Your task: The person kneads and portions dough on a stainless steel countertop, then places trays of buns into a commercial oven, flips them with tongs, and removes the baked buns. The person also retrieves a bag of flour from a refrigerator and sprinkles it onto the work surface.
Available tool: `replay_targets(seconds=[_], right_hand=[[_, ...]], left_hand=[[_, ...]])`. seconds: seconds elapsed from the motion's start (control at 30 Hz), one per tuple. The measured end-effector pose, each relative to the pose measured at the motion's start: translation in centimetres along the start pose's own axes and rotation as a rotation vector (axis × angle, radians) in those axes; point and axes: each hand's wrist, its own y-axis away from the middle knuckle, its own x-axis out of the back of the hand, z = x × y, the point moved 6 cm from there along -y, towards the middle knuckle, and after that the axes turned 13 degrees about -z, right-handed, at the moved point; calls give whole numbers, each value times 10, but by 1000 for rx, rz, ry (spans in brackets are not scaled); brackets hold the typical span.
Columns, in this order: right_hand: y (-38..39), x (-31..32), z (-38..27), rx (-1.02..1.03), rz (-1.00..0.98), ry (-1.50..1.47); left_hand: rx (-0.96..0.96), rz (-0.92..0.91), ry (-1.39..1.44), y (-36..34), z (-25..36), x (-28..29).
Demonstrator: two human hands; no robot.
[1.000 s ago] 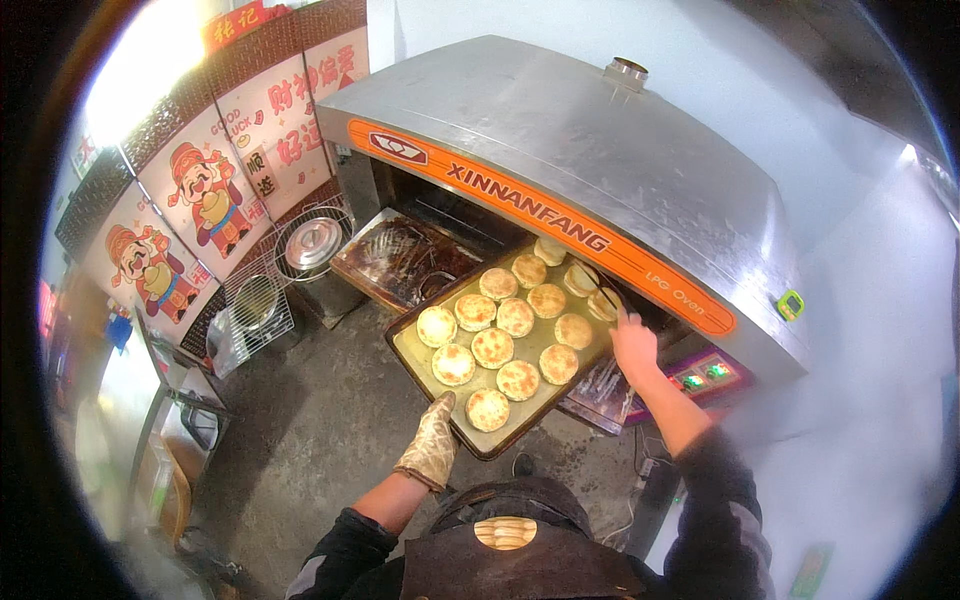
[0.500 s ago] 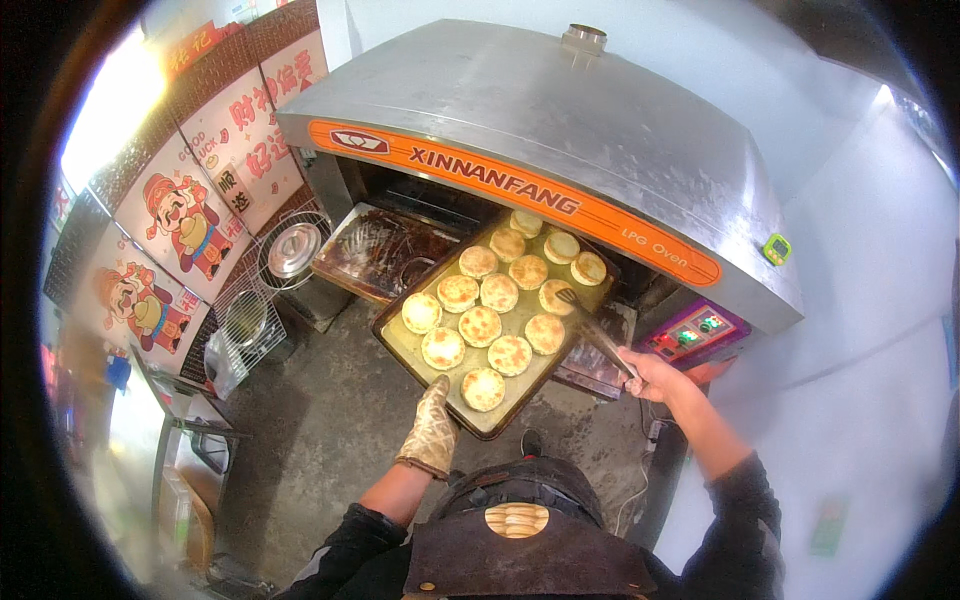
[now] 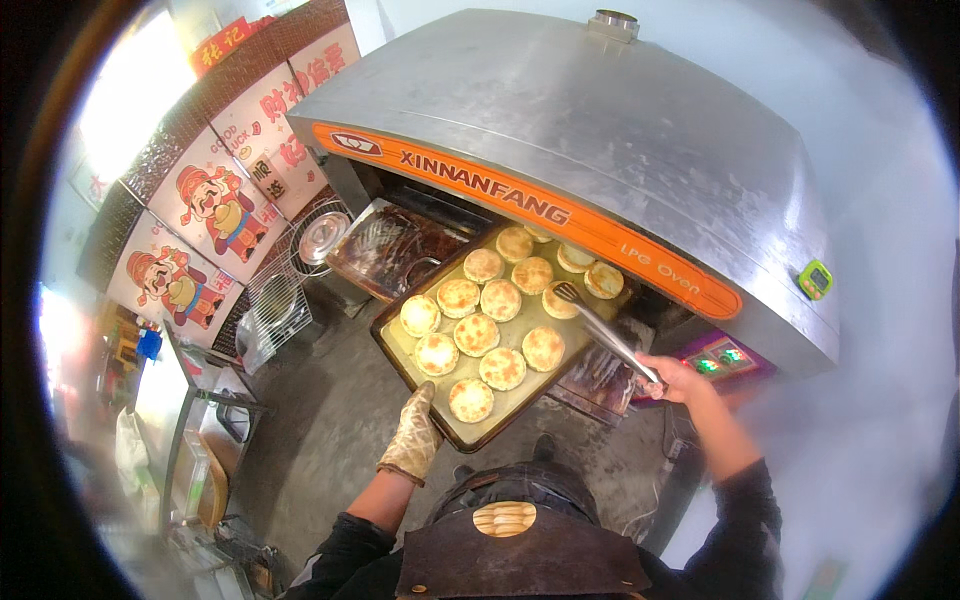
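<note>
A dark-rimmed baking tray [image 3: 425, 372] sticks out of the oven at a slant, bearing several round, browned flatbreads [image 3: 476, 334] spaced in rough rows. On its near left edge my left hand [image 3: 412, 437], in a patterned oven mitt, grips the rim; the mitt hides the fingers. My right hand [image 3: 676, 380] is closed around the handle end of a long metal slotted spatula [image 3: 615, 338]. The slotted tip lies at the edge of a flatbread [image 3: 558, 301] on the right side of the tray. Part of the tray's far end is hidden under the oven front.
A large steel oven [image 3: 560, 110] with an orange front strip stands ahead, a green timer [image 3: 815, 280] on its side. Left of the tray is a stained metal plate [image 3: 395, 248]. Further left stand a lidded pot [image 3: 325, 237], a wire rack [image 3: 277, 300] and a decorated folding screen [image 3: 215, 205].
The view has shifted slightly, so the oven sits further right. My left hand keeps its grip on the tray's edge, and the spatula tip stays at the same flatbread.
</note>
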Motion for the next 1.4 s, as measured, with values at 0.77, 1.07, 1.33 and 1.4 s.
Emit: replay_targets(seconds=[0.77,1.07,1.33,1.4], right_hand=[[-35,-22,-42,538,902,1917],[39,-65,25,565,1044,1922],[87,-114,57,576,1072,1559],[59,-126,37,710,798,1182]], left_hand=[[-46,-47,-62,4,-3,-16],[7,-44,13,-4,-2,6],[51,-74,90,-4,-1,12],[33,-78,33,0,2,10]])
